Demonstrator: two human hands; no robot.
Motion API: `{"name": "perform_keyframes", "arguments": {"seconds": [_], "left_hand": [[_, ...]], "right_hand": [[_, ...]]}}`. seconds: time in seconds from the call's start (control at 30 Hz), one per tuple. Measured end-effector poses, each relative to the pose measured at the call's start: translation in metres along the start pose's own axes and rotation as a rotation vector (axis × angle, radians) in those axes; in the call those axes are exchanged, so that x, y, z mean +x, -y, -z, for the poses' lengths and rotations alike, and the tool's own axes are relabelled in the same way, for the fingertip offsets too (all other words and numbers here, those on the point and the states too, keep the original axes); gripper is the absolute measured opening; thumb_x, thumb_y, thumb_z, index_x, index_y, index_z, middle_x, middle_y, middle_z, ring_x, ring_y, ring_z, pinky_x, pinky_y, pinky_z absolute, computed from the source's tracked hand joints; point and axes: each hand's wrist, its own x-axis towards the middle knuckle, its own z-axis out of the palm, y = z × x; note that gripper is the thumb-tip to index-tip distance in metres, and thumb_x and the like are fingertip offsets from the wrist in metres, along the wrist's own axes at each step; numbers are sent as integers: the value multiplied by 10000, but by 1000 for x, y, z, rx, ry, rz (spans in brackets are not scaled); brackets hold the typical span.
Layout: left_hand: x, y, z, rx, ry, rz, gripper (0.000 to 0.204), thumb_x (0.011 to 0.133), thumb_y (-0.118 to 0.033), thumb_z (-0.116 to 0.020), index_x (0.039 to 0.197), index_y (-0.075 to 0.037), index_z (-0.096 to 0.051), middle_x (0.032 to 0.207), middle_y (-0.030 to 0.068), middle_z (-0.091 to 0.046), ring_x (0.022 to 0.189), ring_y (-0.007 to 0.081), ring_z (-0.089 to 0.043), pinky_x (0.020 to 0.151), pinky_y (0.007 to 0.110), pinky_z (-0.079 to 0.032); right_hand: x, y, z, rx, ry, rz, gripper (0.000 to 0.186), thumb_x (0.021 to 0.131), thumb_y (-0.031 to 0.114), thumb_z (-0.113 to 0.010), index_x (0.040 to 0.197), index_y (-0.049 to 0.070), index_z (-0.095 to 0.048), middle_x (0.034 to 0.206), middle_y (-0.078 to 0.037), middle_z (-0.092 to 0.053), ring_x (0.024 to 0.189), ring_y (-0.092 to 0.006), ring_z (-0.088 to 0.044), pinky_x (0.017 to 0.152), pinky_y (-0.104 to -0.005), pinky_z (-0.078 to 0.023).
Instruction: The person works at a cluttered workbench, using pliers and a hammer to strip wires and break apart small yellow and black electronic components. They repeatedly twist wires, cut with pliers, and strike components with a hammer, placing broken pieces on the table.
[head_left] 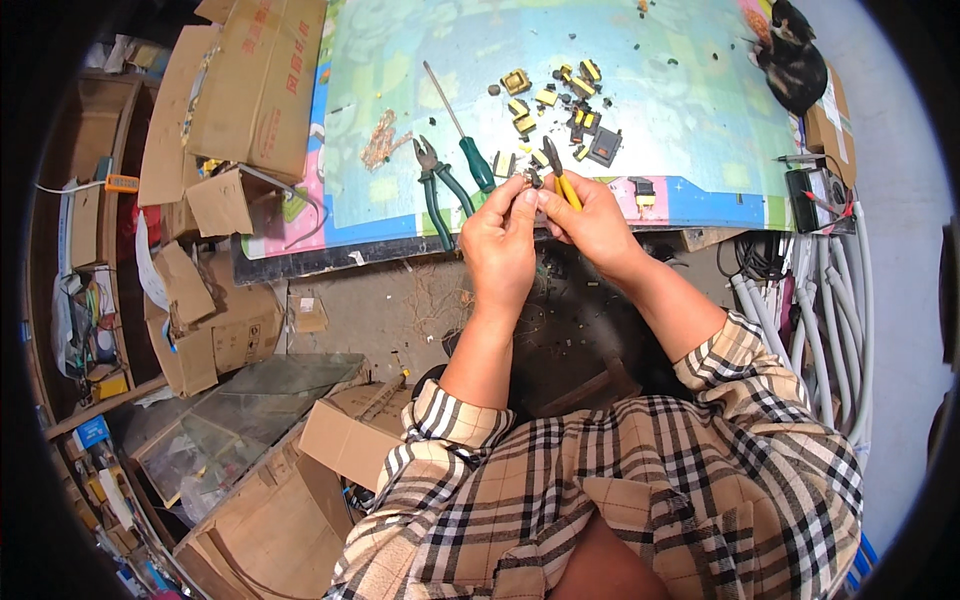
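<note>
On the worktop, going from the left edge, a loose tangle of copper-coloured wire lies matted and thin. Beside it, near the near edge, rest green-handled pliers, and next a screwdriver with a slim metal shaft and a ridged green grip. The left hand has its fingers closed on a small dark part, held just inside the near edge; its exact form is partly hidden. The right hand meets it fingertip to fingertip while gripping yellow-handled nippers, tips toward the far edge. The step appears to be stripping the part by hand; good practice is a firm pinch on the rigid body, gradual pulling without twisting, and nipper tips kept clear of the left fingers. Beyond, blocky yellow-and-black components, apparently taped coils with hard, brittle cores, lie scattered beside a dark, square-edged block. A single component sits rightward, by the near edge.
</note>
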Motion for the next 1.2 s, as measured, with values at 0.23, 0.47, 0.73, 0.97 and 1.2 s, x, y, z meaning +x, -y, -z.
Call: {"name": "perform_keyframes", "arguments": {"seconds": [0.23,0.47,0.73,0.97,1.2], "left_hand": [[1,-16,5,405,-43,-242,115,857,-64,-637,945,7,-657,844,178,-664,724,319,-655,652,365,-511],[-1,-18,4,406,50,-313,100,868,-64,-622,939,2,-645,820,170,-648,717,325,-640,633,387,-496],[1,-11,8,175,185,-6,131,919,-117,-598,924,9,-633,735,102,-632,644,166,-606,598,311,-476],[7,-1,12,-257,347,249,175,960,-162,-564,943,1,-626,733,7,-614,632,67,-539,600,213,-465],[4,-4,12,57,315,136,94,897,-79,-633,929,8,-622,730,24,-613,635,61,-545,572,240,-448]], "right_hand": [[-1,19,5,-219,-104,200,190,879,155,-664,975,14,-581,767,-14,-584,678,-58,-504,617,-237,-437],[-2,19,6,-311,-135,299,176,888,162,-649,932,5,-583,748,-60,-594,693,-100,-522,661,-276,-458],[2,19,13,-346,-121,306,175,890,168,-635,887,4,-572,692,-48,-561,648,-95,-494,603,-283,-440],[6,14,18,-265,-83,215,199,874,184,-653,866,0,-576,678,-19,-543,621,-86,-483,563,-282,-435],[4,14,18,-299,-49,204,218,887,214,-641,862,8,-571,684,-11,-531,628,-76,-471,569,-259,-422]]}}
